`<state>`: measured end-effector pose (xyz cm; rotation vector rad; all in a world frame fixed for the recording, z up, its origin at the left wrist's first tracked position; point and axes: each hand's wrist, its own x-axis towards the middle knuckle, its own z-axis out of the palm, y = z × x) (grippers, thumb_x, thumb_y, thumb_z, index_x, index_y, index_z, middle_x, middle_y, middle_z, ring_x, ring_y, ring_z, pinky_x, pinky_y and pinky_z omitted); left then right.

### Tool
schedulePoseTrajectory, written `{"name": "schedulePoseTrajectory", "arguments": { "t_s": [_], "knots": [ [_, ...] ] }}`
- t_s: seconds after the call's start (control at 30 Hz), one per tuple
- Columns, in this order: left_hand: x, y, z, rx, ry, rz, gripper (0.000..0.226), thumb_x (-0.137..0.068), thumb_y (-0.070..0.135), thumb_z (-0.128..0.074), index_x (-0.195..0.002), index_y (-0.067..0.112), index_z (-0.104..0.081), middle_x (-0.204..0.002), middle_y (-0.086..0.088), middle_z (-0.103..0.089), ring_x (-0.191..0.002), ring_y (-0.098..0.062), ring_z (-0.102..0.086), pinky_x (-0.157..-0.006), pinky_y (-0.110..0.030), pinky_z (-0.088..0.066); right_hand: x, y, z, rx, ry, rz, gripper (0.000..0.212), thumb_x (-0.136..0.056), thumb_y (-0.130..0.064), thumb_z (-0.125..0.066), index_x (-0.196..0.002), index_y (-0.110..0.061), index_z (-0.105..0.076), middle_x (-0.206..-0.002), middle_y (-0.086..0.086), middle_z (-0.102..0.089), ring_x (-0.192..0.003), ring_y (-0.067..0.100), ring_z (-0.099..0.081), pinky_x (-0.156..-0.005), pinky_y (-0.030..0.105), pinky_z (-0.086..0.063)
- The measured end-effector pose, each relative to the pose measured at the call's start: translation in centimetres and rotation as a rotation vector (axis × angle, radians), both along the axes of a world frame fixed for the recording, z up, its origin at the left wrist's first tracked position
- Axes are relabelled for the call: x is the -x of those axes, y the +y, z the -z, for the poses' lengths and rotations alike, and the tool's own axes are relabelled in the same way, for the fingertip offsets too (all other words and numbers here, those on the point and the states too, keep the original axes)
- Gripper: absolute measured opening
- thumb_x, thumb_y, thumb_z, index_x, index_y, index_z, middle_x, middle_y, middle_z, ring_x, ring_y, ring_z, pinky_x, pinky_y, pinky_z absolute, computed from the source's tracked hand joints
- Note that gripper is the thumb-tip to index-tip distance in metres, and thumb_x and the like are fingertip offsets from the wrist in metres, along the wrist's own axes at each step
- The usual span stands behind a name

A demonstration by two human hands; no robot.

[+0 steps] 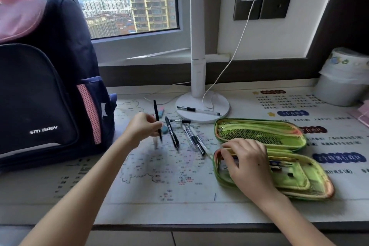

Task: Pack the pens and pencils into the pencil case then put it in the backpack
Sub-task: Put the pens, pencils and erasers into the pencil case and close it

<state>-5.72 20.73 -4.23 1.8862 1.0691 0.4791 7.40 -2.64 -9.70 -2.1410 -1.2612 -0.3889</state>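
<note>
An open green pencil case (295, 177) lies on the desk at the right, its mesh lid (259, 132) folded back. My right hand (247, 164) rests on the case's near half, fingers curled over items inside. My left hand (143, 128) pinches a black pen (156, 114) and lifts it above the desk, blurred by motion. Another black pen (172, 133) and several clear pens (194, 140) lie loose between my hands. One more pen (197, 110) lies on the lamp base. The navy and pink backpack (40, 90) stands at the left.
A white lamp post (197, 50) with a round base (223, 106) stands behind the pens, with a white cable (239, 44) running to a wall socket. Blue erasers (165, 129) lie near my left hand. A white container (341, 78) sits at the far right.
</note>
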Motion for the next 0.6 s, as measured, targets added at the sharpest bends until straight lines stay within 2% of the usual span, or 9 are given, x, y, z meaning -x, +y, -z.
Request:
{"name": "schedulePoseTrajectory", "arguments": {
  "t_s": [0.03,0.1,0.17,0.23,0.3,0.4,0.47,0.53,0.6],
  "knots": [
    [0.0,-2.0,-0.8,0.187,-0.179,0.042,0.009,-0.086,0.002,-0.059,-0.078,-0.003,-0.06,-0.076,-0.017,-0.065,-0.064,-0.019,-0.066,-0.058,-0.02,-0.057,0.1,-0.5,-0.4,-0.029,0.046,-0.016,0.034,-0.088,-0.043,-0.042,-0.091,-0.022,-0.068,-0.091,-0.01,-0.067,-0.088,0.014,-0.058,-0.08,0.027,-0.033],
    [0.0,-6.3,-2.2,0.505,-0.466,0.145,0.002,-0.085,-0.004,-0.057,-0.084,-0.004,-0.059,-0.076,-0.015,-0.069,-0.067,-0.02,-0.07,-0.062,-0.021,-0.058,0.5,-1.8,-1.7,-0.095,0.24,-0.083,0.033,-0.09,-0.049,-0.045,-0.097,-0.024,-0.066,-0.094,-0.015,-0.066,-0.091,0.006,-0.059,-0.08,0.021,-0.039],
    [-0.4,-9.8,-2.9,0.637,-0.581,0.226,0.007,-0.081,-0.007,-0.057,-0.086,-0.003,-0.06,-0.073,-0.014,-0.071,-0.067,-0.021,-0.071,-0.061,-0.022,-0.058,1.1,-3.3,-3.3,-0.149,0.618,-0.239,0.033,-0.084,-0.051,-0.051,-0.102,-0.026,-0.063,-0.092,-0.013,-0.069,-0.09,0.002,-0.063,-0.078,0.014,-0.047],
    [-1.1,-12.7,-2.7,0.672,-0.609,0.285,0.008,-0.079,-0.01,-0.057,-0.082,-0.003,-0.059,-0.071,-0.013,-0.071,-0.065,-0.021,-0.071,-0.06,-0.021,-0.058,1.7,-4.6,-4.6,-0.23,0.913,-0.368,0.031,-0.079,-0.041,-0.058,-0.104,-0.024,-0.063,-0.088,-0.002,-0.073,-0.084,0.007,-0.068,-0.076,0.019,-0.053],
    [-2.3,-15.0,-2.2,0.699,-0.603,0.375,0.012,-0.08,-0.011,-0.057,-0.076,-0.001,-0.061,-0.07,-0.012,-0.071,-0.065,-0.021,-0.071,-0.06,-0.021,-0.058,2.0,-5.7,-5.0,-0.329,0.943,-0.361,0.022,-0.081,-0.024,-0.061,-0.102,-0.018,-0.064,-0.079,0.005,-0.072,-0.07,0.011,-0.067,-0.067,0.02,-0.053],
    [-3.6,-16.0,-1.6,0.732,-0.582,0.454,0.016,-0.082,-0.008,-0.056,-0.074,0.005,-0.062,-0.071,-0.012,-0.069,-0.066,-0.018,-0.07,-0.06,-0.02,-0.057,1.2,-7.2,-4.9,-0.388,0.865,-0.245,0.011,-0.085,-0.008,-0.059,-0.092,-0.014,-0.066,-0.066,0.003,-0.069,-0.057,0.008,-0.059,-0.057,0.018,-0.05],
    [-3.8,-15.4,-1.4,0.592,-0.533,0.478,0.009,-0.083,-0.001,-0.059,-0.083,0.007,-0.06,-0.076,-0.01,-0.066,-0.068,-0.016,-0.066,-0.06,-0.019,-0.055,0.0,-8.6,-4.6,-0.358,0.836,-0.184,0.011,-0.086,-0.005,-0.06,-0.087,-0.014,-0.067,-0.064,0.003,-0.068,-0.055,0.008,-0.058,-0.056,0.017,-0.049],
    [-3.5,-14.8,-0.8,0.259,-0.387,0.579,0.006,-0.082,0.005,-0.063,-0.087,0.009,-0.064,-0.076,-0.005,-0.066,-0.068,-0.013,-0.062,-0.062,-0.02,-0.051,-1.2,-9.8,-4.3,-0.294,0.783,-0.143,0.012,-0.086,-0.006,-0.061,-0.085,-0.016,-0.069,-0.066,0.006,-0.069,-0.057,0.009,-0.059,-0.057,0.017,-0.049],
    [-3.3,-15.1,0.0,-0.059,-0.235,0.675,0.006,-0.08,0.006,-0.067,-0.084,0.01,-0.069,-0.07,0.004,-0.067,-0.062,-0.001,-0.06,-0.061,-0.014,-0.049,-1.8,-10.3,-3.9,-0.22,0.747,-0.132,0.012,-0.085,-0.007,-0.062,-0.085,-0.015,-0.07,-0.069,0.01,-0.069,-0.061,0.011,-0.061,-0.059,0.016,-0.049]
  ]
}}
